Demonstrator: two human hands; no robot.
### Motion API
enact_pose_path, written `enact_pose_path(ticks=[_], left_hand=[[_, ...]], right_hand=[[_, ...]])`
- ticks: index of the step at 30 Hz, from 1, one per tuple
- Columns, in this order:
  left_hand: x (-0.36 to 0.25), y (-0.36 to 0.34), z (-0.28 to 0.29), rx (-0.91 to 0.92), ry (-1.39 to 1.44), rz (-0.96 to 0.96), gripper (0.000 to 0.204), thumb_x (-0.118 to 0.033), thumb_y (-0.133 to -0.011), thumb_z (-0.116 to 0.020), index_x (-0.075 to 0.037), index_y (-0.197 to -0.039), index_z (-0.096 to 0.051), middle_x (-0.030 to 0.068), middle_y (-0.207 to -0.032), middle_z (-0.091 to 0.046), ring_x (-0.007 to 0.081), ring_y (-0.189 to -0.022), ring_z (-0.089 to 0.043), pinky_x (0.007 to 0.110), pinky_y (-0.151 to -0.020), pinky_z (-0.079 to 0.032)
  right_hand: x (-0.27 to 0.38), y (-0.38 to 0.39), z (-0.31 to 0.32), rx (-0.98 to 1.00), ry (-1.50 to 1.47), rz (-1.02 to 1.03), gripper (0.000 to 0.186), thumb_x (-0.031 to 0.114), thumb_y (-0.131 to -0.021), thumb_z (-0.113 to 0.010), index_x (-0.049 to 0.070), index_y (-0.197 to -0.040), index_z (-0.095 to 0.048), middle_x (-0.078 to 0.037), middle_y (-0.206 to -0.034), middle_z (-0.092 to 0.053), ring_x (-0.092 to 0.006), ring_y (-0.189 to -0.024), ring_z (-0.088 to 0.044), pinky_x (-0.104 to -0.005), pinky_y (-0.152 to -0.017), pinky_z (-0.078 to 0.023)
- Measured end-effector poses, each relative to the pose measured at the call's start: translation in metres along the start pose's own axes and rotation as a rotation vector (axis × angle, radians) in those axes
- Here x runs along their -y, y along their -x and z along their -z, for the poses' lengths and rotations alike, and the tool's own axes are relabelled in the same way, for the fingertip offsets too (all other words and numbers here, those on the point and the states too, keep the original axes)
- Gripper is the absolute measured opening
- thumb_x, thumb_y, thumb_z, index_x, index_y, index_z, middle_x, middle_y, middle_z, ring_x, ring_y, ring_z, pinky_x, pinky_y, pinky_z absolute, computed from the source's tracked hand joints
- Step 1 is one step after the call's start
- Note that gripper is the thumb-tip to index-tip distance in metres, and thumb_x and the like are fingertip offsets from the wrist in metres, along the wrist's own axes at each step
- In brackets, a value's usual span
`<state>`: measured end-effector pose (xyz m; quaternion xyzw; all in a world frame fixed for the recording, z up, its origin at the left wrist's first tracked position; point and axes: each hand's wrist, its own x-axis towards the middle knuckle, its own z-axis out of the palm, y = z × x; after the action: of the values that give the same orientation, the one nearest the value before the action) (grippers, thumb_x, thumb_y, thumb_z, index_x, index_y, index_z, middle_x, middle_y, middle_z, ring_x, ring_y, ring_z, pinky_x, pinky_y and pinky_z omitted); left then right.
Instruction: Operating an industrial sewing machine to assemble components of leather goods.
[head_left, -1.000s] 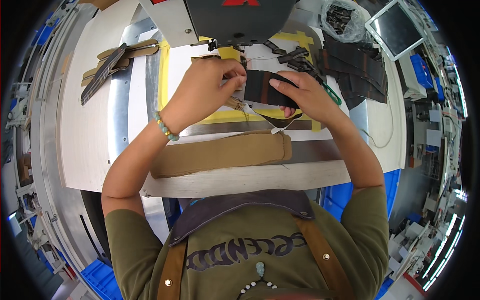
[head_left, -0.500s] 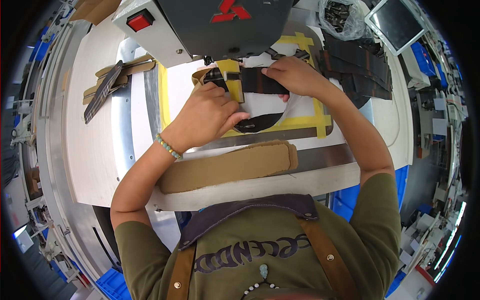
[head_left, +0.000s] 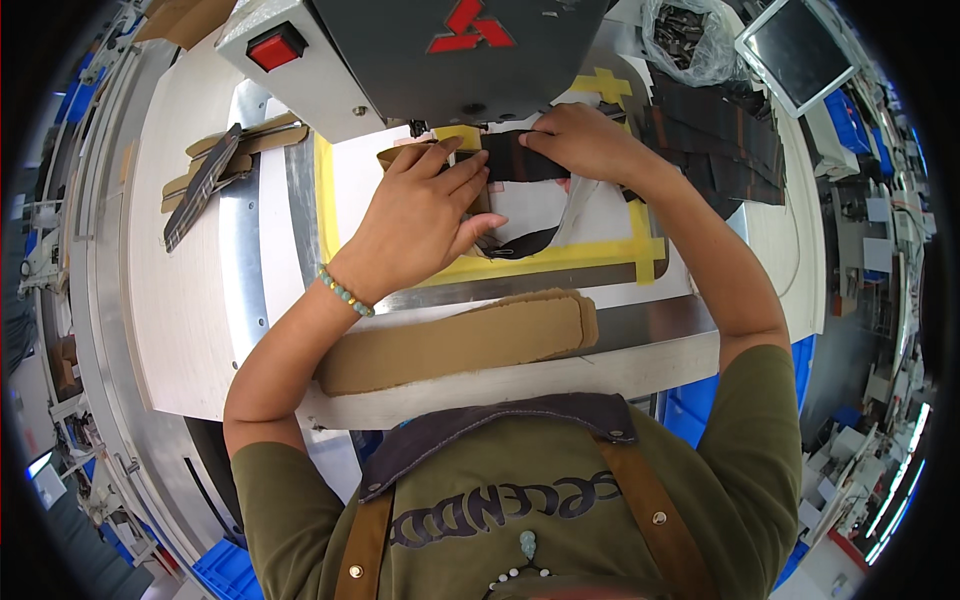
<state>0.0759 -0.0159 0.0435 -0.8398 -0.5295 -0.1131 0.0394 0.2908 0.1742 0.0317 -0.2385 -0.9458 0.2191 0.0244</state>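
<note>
My left hand (head_left: 412,218) lies under the sewing machine head with its fingers stretched out flat. It rests over a tan, stiff-looking piece (head_left: 392,157) and the near end of a dark striped fabric strip (head_left: 512,160). My right hand (head_left: 588,148) is on the strip's right part, thumb on top and fingers beneath, pinching it. A curved black band (head_left: 525,244) hangs below, nearer to me, and seems to belong to the same work. Yellow tape (head_left: 560,265) frames the white bed under both hands. What lies beneath my left palm is hidden.
The grey machine head (head_left: 450,70) with a red switch (head_left: 275,47) overhangs the hands. A long tan cardboard piece (head_left: 460,345) lies at the table's front. Plaid strips (head_left: 203,187) lie at left; dark fabric pieces (head_left: 715,140), a bag of small parts (head_left: 685,40) and a screen (head_left: 797,52) at right.
My left hand's bent fingers have straightened and now lie flat over the work. The yellow piece between the hands is mostly covered now. My right hand keeps its pinch, shifted slightly.
</note>
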Motion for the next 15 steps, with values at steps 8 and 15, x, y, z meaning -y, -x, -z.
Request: enact_pose_path(ticks=[8, 15], left_hand=[[0.002, -0.004, -0.002, -0.005, -0.016, 0.009, 0.057, -0.047, -0.109, -0.054, 0.0, -0.136, -0.071, 0.0103, -0.151, -0.064, 0.0372, -0.141, -0.051, 0.05, -0.12, -0.039], [0.001, -0.005, 0.0, 0.04, 0.004, 0.028, 0.06, -0.049, -0.109, -0.052, 0.001, -0.138, -0.068, 0.0115, -0.156, -0.06, 0.0369, -0.143, -0.05, 0.049, -0.122, -0.037]], right_hand=[[0.009, -0.007, 0.005, 0.077, -0.055, -0.141, 0.04, 0.031, -0.104, -0.061, -0.005, -0.093, -0.074, -0.024, -0.089, -0.07, -0.0437, -0.09, -0.067, -0.0517, -0.082, -0.049], [0.005, -0.007, 0.002, 0.074, -0.036, -0.094, 0.04, 0.032, -0.103, -0.061, -0.004, -0.091, -0.073, -0.024, -0.092, -0.071, -0.0439, -0.091, -0.067, -0.0512, -0.083, -0.049]])
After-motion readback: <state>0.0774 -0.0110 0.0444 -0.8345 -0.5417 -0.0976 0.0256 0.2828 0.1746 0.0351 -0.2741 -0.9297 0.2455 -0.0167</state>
